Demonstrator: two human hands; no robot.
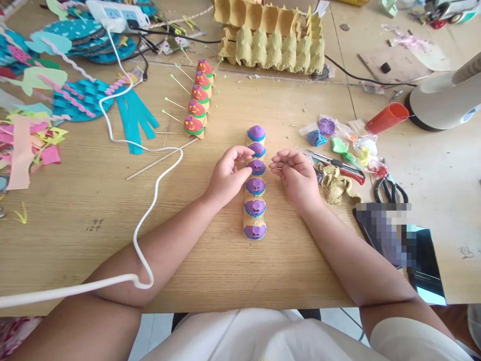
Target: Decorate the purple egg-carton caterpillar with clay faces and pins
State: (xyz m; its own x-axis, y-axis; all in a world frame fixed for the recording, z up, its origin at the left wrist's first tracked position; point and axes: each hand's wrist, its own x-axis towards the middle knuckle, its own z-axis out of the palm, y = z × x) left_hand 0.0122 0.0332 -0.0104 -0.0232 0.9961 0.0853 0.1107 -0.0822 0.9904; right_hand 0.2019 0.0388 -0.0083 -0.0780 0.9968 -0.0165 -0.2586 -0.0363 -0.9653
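A row of egg-carton cups (255, 207), covered in purple with blue rims, runs away from me on the wooden table; several carry small dark faces. My left hand (232, 173) is at its left side, thumb and index finger against the third cup from the far end, the fingers curled a little apart. Right of the row, my right hand (295, 173) is closed in a pinch on a thin, dark, needle-like thing too small to name. Further left stands a second row of red and green cups (197, 103) with smiling faces and green-tipped sticks.
A white cable (156, 188) loops over the left side and my left forearm. Egg cartons (278, 47) lie at the back. Clay packets (340, 145), a red-handled cutter (347, 171), black scissors (391, 190), an orange cup (388, 118) and a phone (428, 260) are on the right.
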